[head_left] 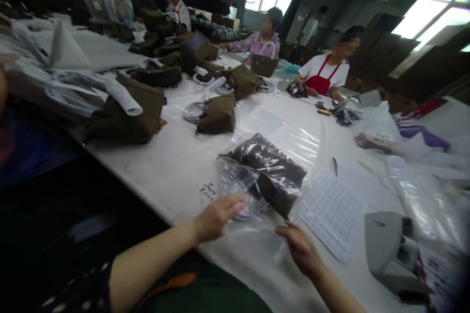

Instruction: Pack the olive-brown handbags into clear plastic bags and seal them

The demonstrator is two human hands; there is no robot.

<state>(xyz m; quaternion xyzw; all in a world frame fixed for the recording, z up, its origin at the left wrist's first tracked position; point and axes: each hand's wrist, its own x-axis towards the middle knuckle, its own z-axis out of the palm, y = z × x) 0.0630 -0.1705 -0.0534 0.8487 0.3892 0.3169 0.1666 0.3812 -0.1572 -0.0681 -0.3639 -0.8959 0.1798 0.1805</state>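
Observation:
A dark brown bag (273, 171) lies inside a clear plastic bag (253, 205) on the white table (172, 161) in front of me. My left hand (218, 215) rests on the open near end of the plastic bag, fingers stretched out flat. My right hand (299, 247) pinches the plastic's near edge, fingers curled on the film. More clear plastic sheets (286, 137) lie just beyond the bagged item.
A printed paper sheet (332, 212) lies right of the bag, with a grey device (391, 249) further right. Several olive bags (216, 115) are spread over the far table. Other people sit across, one in a red apron (325, 76). More plastic is piled at right.

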